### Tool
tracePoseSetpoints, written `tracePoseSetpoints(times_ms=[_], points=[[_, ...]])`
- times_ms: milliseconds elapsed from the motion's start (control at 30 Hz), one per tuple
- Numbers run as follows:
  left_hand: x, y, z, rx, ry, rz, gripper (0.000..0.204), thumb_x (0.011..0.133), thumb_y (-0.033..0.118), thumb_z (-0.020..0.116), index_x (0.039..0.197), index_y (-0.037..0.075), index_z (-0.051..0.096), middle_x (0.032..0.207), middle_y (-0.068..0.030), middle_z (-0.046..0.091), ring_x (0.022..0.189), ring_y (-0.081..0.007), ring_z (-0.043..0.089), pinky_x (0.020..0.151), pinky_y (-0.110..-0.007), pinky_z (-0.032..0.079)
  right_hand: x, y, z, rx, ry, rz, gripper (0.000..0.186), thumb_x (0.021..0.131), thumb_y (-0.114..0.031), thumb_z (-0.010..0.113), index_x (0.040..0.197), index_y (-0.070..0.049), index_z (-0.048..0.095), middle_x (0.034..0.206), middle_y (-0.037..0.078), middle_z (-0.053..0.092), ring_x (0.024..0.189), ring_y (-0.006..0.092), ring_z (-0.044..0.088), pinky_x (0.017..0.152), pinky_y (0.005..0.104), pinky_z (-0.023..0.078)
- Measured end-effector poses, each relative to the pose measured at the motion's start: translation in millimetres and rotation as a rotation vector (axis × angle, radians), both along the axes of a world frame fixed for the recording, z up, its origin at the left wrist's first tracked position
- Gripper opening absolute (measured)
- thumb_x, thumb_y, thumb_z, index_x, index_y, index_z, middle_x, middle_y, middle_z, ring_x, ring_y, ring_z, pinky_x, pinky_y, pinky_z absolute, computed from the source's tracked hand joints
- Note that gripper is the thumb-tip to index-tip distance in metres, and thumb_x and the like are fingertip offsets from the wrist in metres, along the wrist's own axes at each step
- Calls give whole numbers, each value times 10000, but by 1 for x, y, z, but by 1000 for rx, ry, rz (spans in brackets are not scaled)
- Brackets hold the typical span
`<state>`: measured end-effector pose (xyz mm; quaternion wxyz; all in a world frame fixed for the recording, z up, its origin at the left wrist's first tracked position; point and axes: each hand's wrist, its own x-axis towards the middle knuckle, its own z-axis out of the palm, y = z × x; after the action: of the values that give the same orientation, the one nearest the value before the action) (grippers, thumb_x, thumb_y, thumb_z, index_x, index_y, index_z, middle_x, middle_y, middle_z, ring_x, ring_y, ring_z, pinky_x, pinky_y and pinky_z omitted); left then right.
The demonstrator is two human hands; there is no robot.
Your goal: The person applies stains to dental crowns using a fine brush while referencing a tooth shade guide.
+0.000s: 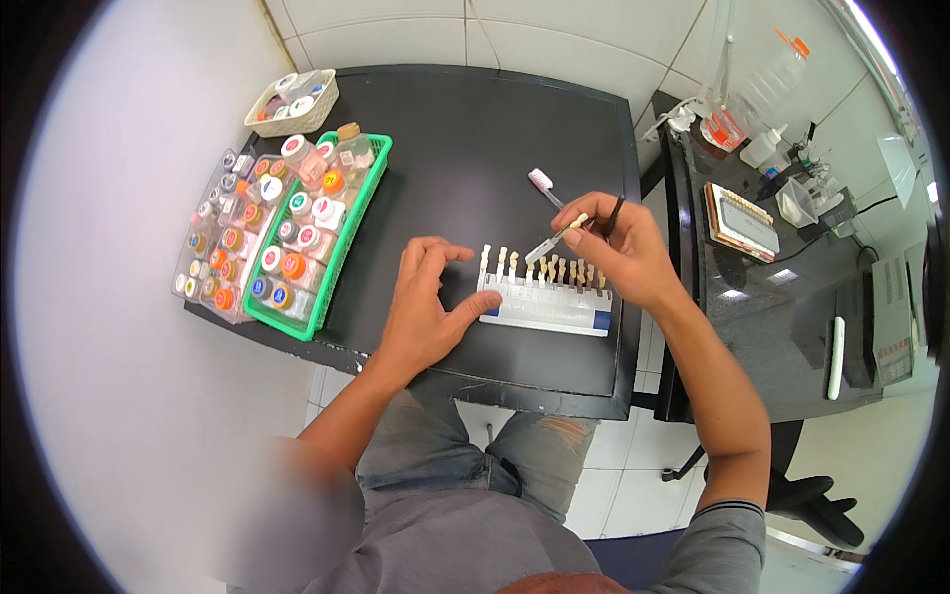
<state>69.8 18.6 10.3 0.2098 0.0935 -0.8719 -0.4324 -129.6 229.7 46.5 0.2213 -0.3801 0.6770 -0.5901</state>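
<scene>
The right hand (630, 249) pinches a tab (542, 248) over the shade guide (544, 311), probably for fine control. The left hand (424, 305), fingers spread, sets its thumb at the guide's left end, perhaps steadying it on the tabletop's (445, 129) near right.

Your tabletop (465, 148) is black, one basket (345, 243) green, your sample holder (544, 303) white with blue ends, its tabs (514, 260) ivory to tan; your grey sleeve (730, 540) carries dark stripes.
</scene>
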Motion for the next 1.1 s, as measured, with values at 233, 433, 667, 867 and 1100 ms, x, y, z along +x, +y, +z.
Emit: tracePoseSetpoints(times_ms=[233, 433, 667, 867, 1100], points=[[-61, 6, 30, 558, -48, -452, 282, 1055, 106, 736, 1295, -17, 655, 1192, -99, 709, 1098, -185, 722, 945, -321, 579, -6, 3, 1, -42, -14, -1, 153, 1019, -160, 775, 1100, -34, 742, 883, -55, 647, 739, 11, 487, 649, 219, 397], [-86, -1, 19, 875, -196, -461, 286, 1055, 60, 731, 1323, -14, 662, 1161, -119, 753, 1046, -167, 753, 946, -316, 599, -6, 0, 12, 6, 200, -120, 198, 1061, -162, 710, 1151, 13, 726, 1072, 61, 657, 891, 80, 578, 745, 243, 465], [-76, -14, 7, 1074, -187, -377, 357, 1017, 48, 781, 1353, 1, 671, 1162, -126, 765, 1034, -184, 763, 873, -292, 585, -25, 15, 5, -341, 559, -365, 420, 1165, -224, 426, 1066, 41, 737, 1042, 126, 636, 912, 151, 586, 814, 320, 464], [-75, -17, 9, 1061, -103, -382, 367, 1027, 51, 770, 1379, 5, 677, 1190, -126, 765, 1053, -188, 758, 910, -302, 590, 3, 18, 16, -333, 334, -232, 439, 1172, -325, 531, 1134, 82, 692, 975, 119, 662, 840, 118, 655, 722, 246, 499], [-76, -15, -5, 1333, -86, -463, 410, 1065, 101, 737, 1458, 18, 654, 1304, -100, 743, 1183, -156, 708, 1005, -298, 592, 17, 8, 14, -384, 270, -113, 221, 1085, -46, 634, 1251, 98, 655, 1070, 168, 693, 878, 195, 725, 789, 301, 575]])
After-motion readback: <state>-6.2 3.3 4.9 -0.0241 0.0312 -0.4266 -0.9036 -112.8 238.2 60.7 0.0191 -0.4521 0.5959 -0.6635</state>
